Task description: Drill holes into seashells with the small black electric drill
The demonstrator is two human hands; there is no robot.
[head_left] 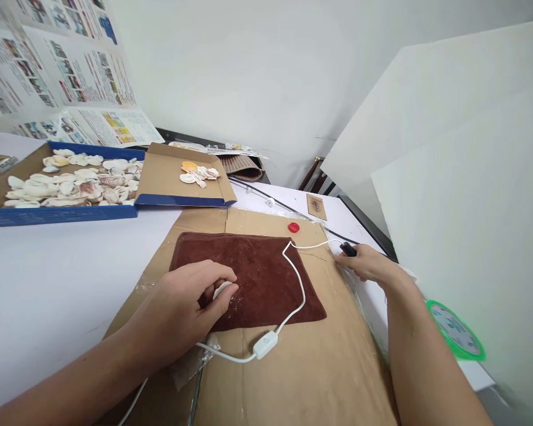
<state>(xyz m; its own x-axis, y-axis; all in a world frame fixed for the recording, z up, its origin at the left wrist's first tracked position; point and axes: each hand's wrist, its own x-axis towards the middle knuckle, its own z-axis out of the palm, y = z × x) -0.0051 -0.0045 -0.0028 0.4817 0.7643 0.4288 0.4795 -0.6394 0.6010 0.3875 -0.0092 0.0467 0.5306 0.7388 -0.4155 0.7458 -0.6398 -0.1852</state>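
Observation:
My left hand (177, 307) is closed in a pinch around a white seashell (222, 289), just above a dark brown cloth (266, 284). White powder and crumbs lie on the cloth beside the shell. At the right edge of the cardboard, my right hand (372, 263) is wrapped round a small black device (348, 249), most of it hidden by the fingers; its exact kind cannot be made out. A white cable (299, 278) runs from near this device across the cloth to a white inline switch (265, 344), then passes beneath my left arm.
A blue-edged box (62, 216) of shells stands at the left, its flap (164, 177) holding several shells. Under the cloth lies cardboard (293, 378) bearing a red cap (294, 227). Green tape (456, 331) is at the right, below a white board (471, 177).

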